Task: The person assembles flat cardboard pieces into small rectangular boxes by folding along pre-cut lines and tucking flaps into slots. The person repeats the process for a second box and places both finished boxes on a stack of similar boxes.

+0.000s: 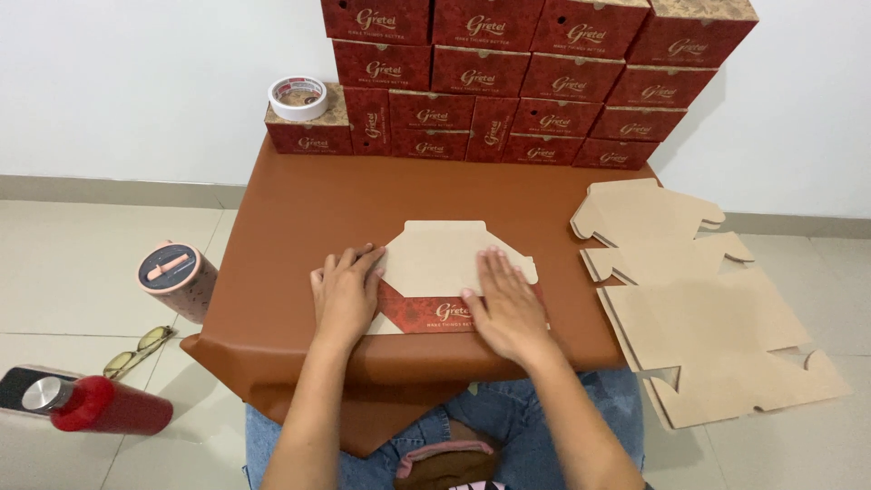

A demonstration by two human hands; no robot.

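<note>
A brown table [299,218] bears stacked red boxes [535,82] at twelve o'clock and flat cardboard blanks [699,318] at three. At its centre lies a folded box blank [445,259], pressed by the left hand [347,295] and right hand [508,308], fingers flat, gripping nothing.

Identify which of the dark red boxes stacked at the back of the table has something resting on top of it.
The leftmost box, standing alone at the stack's left end: a roll of white tape sits on it. No other box carries anything but boxes.

box blank [445,263]: tan, red patterned band | table [299,209]: brown
</note>
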